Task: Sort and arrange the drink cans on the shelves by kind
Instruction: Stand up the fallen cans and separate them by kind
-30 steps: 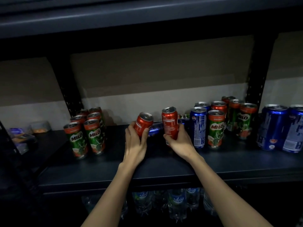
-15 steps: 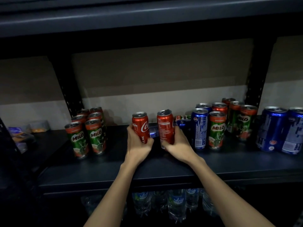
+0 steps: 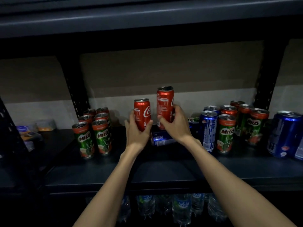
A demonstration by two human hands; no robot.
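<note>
Cola cans (image 3: pixel 142 114), one gripped by each hand's curled fingers (image 3: pixel 177 112), above dark shelf (image 3: pixel 164 167).

Dim light. Dark metal shelf (image 3: pixel 164 171) under another dark shelf board (image 3: pixel 147 18), perforated uprights (image 3: pixel 74 95) behind, pale wall (image 3: pixel 41 110) beyond, brown board (image 3: pixel 164 69) above.

A: Can colours?
B: Two red cola cans (image 3: pixel 142 114) (image 3: pixel 164 106), white script. Milo cans (image 3: pixel 93 136) green, red band on top, white lettering.
A: Right side?
B: Blue Pepsi cans (image 3: pixel 207 131), white print. Shelf (image 3: pixel 147 167) dark grey.
</note>
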